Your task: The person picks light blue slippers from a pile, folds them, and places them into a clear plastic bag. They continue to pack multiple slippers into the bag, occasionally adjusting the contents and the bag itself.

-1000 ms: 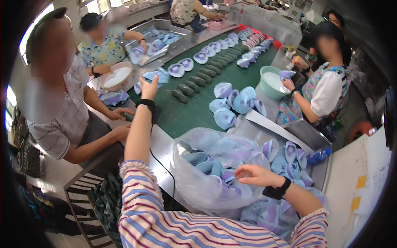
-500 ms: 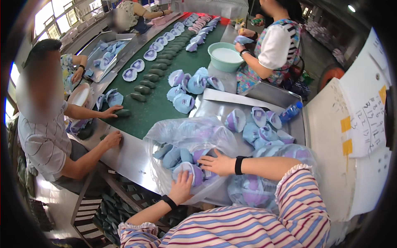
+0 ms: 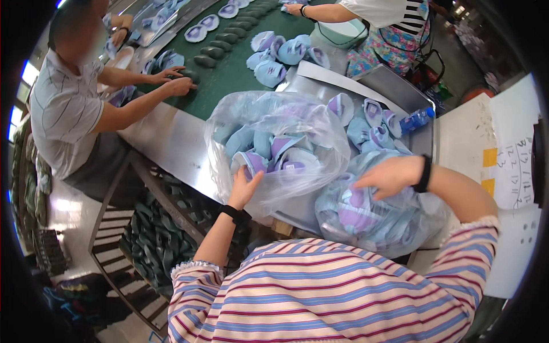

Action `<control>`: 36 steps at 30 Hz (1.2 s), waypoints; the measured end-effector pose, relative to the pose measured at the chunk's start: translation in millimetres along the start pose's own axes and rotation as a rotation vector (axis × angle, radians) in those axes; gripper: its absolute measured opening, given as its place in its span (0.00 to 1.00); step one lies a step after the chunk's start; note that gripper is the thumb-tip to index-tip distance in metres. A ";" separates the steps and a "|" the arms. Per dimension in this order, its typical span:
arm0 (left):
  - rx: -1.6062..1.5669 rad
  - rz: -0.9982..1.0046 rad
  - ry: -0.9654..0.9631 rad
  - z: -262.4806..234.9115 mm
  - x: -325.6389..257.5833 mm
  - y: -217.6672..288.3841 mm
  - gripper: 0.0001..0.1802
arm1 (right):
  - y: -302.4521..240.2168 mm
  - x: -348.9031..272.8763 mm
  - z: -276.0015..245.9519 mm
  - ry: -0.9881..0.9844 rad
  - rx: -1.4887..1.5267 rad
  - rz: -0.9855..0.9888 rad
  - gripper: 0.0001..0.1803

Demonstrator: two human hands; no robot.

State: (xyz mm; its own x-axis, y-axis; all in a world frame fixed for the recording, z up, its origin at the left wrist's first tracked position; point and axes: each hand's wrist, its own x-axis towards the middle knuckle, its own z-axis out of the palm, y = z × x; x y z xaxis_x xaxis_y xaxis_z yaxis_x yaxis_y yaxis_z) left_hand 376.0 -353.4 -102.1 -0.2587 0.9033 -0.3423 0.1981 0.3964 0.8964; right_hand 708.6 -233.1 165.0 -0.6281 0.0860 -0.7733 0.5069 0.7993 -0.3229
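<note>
A clear plastic bag [image 3: 334, 151] stands open in front of me, holding several pale blue and purple shoe uppers [image 3: 251, 163]. At its near left side is my left hand [image 3: 243, 191], thumb and fingers apart, the fingertips against one upper by the bag's edge. My right hand [image 3: 394, 176] hovers over or touches a second, fuller plastic bag [image 3: 394, 231] of the same uppers; its fingers are loosely bent and spread, with nothing seen in them. Behind that bag, loose uppers [image 3: 359, 130] lie on the metal table [image 3: 171, 137].
Dark green shoe lasts [image 3: 220, 44] line the green work surface [image 3: 229, 77], beside an upper pile [image 3: 269, 73]. A co-worker [image 3: 74, 114] handles a last at left; another [image 3: 383, 34] works by a pale basin [image 3: 340, 34]. A blue bottle [image 3: 416, 120] lies right. Below is a crate of lasts [image 3: 157, 240].
My right hand has left the uppers in the open bag and moved right to the fuller bag. My left hand has shifted to the open bag's near edge. The view has tilted down.
</note>
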 end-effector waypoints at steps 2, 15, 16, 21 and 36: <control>0.027 -0.009 0.141 -1.6 -6.1 -4.2 0.54 | -11.8 -49.0 -48.2 0.033 0.050 0.133 0.31; -1.148 -0.097 0.022 -30.9 -3.5 -8.5 0.32 | -61.3 158.6 -92.2 0.291 -0.124 -0.107 0.29; -1.333 -0.060 -0.092 -43.9 -20.9 15.5 0.34 | -44.8 190.9 -76.5 0.354 0.011 -0.136 0.34; -1.592 0.161 -0.247 -53.2 -60.7 45.5 0.43 | -46.1 250.9 -51.6 0.229 1.361 -0.150 0.38; 0.832 0.489 -0.681 -29.9 -66.7 13.7 0.34 | 83.2 159.6 -32.5 0.697 0.539 0.016 0.35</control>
State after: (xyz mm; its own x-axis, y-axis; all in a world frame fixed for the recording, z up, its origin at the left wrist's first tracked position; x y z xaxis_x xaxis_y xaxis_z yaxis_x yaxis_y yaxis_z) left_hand 367.6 -413.2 -58.6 0.5235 0.7904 -0.3183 0.7561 -0.2587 0.6011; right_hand 631.4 -133.6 32.5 -0.7467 0.5787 -0.3279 0.6177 0.4207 -0.6644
